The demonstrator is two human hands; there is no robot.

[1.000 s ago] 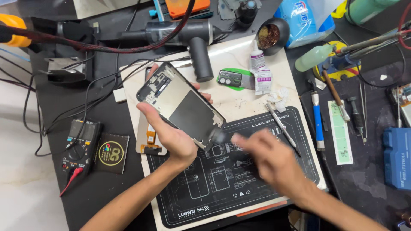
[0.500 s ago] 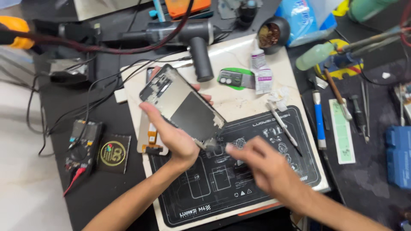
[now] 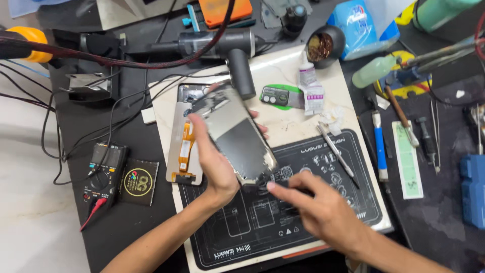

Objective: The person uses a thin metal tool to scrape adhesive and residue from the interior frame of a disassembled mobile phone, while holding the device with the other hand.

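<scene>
Both hands [image 3: 323, 212] now tilt phone frame [image 3: 237, 134] steeper.

Bright, even light falls from above, casting only soft, short shadows under the tools. The shiny grey phone frame [image 3: 237, 134] catches pale glare across its upper half and is smeared by motion blur, as is the right hand [image 3: 323, 212]. The white marble tabletop [image 3: 25, 192] at left looks nearly washed out. Far objects stay fairly sharp.

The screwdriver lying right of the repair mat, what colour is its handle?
Blue, with a white tip end; the screwdriver shows in the head view, on the dark table.
</scene>
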